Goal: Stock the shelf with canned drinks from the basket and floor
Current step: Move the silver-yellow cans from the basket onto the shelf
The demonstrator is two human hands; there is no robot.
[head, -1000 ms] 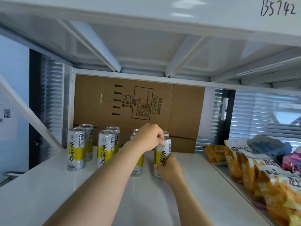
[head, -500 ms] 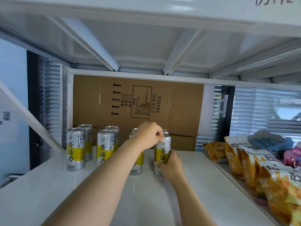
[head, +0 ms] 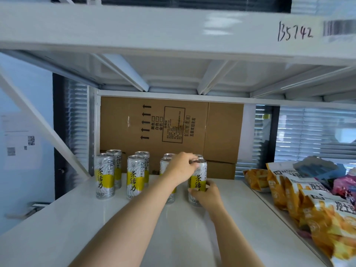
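Can (head: 198, 179) clasped by left hand (head: 180, 167), right hand (head: 207, 195)

Bare left grip (head: 181, 168), bare right grip (head: 207, 195), bare forearms (head: 138, 214)

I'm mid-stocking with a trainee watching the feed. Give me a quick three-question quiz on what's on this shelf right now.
1. True or false: the snack bags lie to the left of the cans.
2. What stands behind the cans? A) a cardboard box B) a basket C) a stack of bottles
3. Fill in: the ___ hand has its fingers on the top of the front right can, while the other hand grips it lower down.

Key:
1. False; they lie to the right.
2. A.
3. Left; the left hand is on top and the right hand is below.
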